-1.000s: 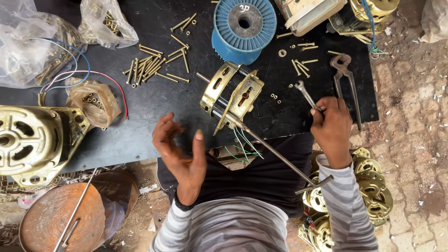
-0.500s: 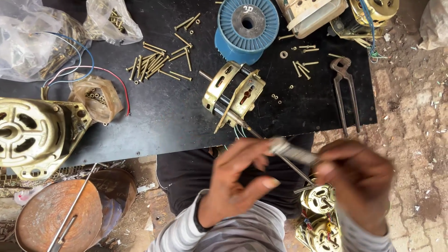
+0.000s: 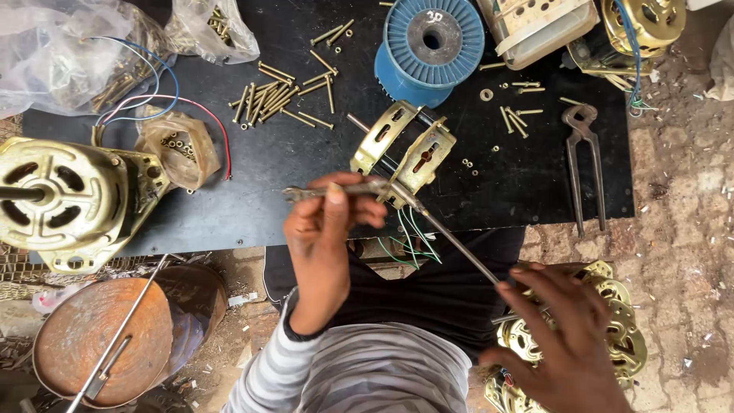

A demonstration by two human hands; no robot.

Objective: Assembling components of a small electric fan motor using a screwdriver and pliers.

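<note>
Nearest the camera, the right hand (image 3: 566,344) is being held with spread fingers over a stack of gold-coloured motor housings (image 3: 612,336) at the person's side; nothing is being gripped by it, though its fingertips are lying at the near end of a long steel rod (image 3: 459,245).

Slightly farther out, a small spanner (image 3: 336,191) is being clamped between the thumb and curled fingers of the left hand (image 3: 325,229), level and pointed leftward, just beside the brass-coloured motor frame (image 3: 405,153).

Judged from this, a fastening step on the frame is being worked: the rod is being passed through the frame, and the spanner is being brought up to it. The next move would seem to call for the spanner's end being seated on a nut or bolt head while the rod is being steadied from below.

The frame is being stood tilted at the near edge of the black board (image 3: 267,153), its two slotted plates set apart with a dark core between, and green and white wires (image 3: 409,237) are trailing from it toward the lap.

Beyond it, loose long bolts (image 3: 279,95), a blue wire spool (image 3: 432,46) and pincers (image 3: 585,164) are being kept on the board.
</note>
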